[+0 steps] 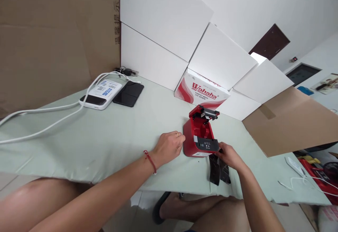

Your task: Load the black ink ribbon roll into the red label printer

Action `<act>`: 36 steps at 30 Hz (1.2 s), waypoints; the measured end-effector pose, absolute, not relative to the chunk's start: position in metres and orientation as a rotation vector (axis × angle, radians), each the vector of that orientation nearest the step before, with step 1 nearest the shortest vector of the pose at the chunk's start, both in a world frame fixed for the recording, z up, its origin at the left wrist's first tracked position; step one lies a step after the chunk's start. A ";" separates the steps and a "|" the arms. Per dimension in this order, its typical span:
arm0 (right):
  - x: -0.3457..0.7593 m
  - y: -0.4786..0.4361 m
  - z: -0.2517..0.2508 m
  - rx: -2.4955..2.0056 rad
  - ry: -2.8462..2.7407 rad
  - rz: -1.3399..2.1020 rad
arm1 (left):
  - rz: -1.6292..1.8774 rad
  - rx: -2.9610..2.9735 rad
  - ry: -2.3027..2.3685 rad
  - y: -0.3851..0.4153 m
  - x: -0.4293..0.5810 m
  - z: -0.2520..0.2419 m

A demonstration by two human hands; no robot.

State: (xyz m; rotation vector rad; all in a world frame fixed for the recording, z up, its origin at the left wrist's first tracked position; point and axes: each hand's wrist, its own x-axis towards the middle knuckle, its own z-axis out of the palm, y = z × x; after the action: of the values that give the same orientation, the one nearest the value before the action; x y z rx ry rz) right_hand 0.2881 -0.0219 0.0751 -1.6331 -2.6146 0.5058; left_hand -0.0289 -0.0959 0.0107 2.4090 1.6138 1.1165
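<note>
A small red label printer (190,138) stands on the table with its lid (197,111) raised, its hollow red inside showing and a black button panel (207,145) at the front. My left hand (170,146) is closed in a fist on the table, against or just beside the printer's left side; its fingertips are hidden. At the printer's front right corner, my right hand (230,155) has its fingers bent around the top of a dark, shiny strip (214,170). The strip hangs in two lengths onto the table below the printer. No roll shows inside the printer.
To the left lie a white power bank (101,94) with a white cable (56,108), a black phone (129,93) and keys (126,71). Behind the printer stand a Wahaha box (202,90) and white panels (154,57). Cardboard (295,119) and another white cable (292,180) are at right.
</note>
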 end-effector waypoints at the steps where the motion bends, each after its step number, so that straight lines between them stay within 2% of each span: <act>1: 0.287 -0.024 0.081 -1.622 -2.628 0.534 | 1.102 2.423 1.600 -0.095 -0.029 0.010; 6: 0.303 -0.030 0.157 -1.479 -2.747 0.806 | 1.154 2.431 1.576 -0.095 -0.027 0.012; 10: 0.285 -0.023 0.202 -1.396 -2.720 0.646 | 1.342 2.397 1.598 -0.096 -0.024 0.017; 15: 0.216 0.001 0.175 -1.228 -2.857 0.441 | 1.521 2.360 1.508 -0.100 -0.020 0.019; 19: 0.180 0.018 0.149 -1.219 -2.964 0.417 | 1.586 2.448 1.438 -0.106 -0.017 0.025; 25: 0.158 0.024 0.153 -1.459 -3.050 0.458 | 1.456 2.708 1.210 -0.114 -0.004 0.029; 30: 0.157 0.027 0.138 -1.379 -3.064 0.536 | 1.213 2.780 1.126 -0.123 0.008 0.027; 36: 0.161 0.013 0.136 -1.267 -3.037 0.552 | 1.129 2.787 1.138 -0.124 0.009 0.030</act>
State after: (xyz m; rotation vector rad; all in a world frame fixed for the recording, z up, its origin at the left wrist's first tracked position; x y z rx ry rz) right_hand 0.1609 0.0130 0.1365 -1.2673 -3.0373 0.5523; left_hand 0.0089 -0.1241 0.0301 2.7866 1.1380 1.1294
